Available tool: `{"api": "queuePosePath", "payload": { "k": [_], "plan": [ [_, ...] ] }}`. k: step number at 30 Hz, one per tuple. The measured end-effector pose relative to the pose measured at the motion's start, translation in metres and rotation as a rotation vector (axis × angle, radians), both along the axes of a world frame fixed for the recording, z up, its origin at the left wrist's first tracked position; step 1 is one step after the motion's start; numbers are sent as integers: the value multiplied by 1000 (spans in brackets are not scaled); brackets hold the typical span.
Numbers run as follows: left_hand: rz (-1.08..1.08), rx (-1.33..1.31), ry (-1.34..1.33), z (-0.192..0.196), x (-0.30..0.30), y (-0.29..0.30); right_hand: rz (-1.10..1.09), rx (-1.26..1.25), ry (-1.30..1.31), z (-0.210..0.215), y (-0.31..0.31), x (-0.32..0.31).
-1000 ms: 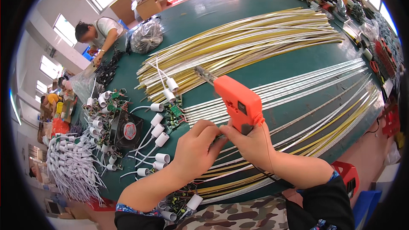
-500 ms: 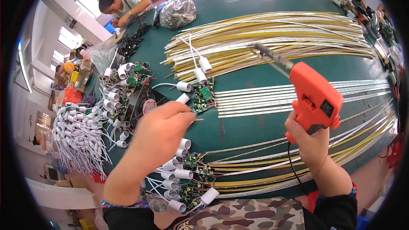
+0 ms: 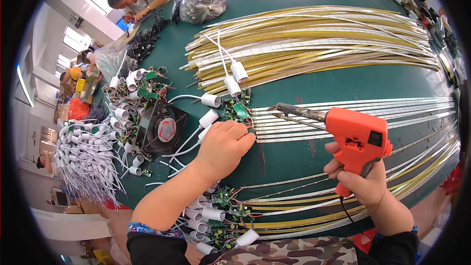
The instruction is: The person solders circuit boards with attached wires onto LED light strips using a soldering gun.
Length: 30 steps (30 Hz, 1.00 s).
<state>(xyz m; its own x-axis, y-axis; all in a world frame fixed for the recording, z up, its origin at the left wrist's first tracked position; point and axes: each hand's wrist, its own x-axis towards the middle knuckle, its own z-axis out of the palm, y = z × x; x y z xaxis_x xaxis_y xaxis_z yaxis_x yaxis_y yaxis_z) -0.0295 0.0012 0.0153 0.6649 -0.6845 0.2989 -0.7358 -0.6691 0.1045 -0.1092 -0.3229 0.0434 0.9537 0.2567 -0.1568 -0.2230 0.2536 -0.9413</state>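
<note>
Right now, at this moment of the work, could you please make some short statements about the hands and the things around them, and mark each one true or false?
1. The right hand holds an orange soldering gun. True.
2. The orange soldering gun points toward the right edge of the picture. False: it points left.
3. The left hand is beside the green circuit boards. True.
4. The black fan lies to the right of both hands. False: it lies to their left.
5. The large bundle of strips lies farther away than both hands. True.
</note>
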Motion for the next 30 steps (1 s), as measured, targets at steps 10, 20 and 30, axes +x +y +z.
{"api": "queuePosePath", "payload": {
  "k": [10,20,30],
  "plan": [
    [14,7,-30,-2,3,-2,219,-449,-445,-17,7,5],
    [10,17,-41,-5,4,0,197,-553,-504,-25,21,8],
    [7,24,-46,-4,4,0,233,-655,-547,-25,20,7]
  ]
}}
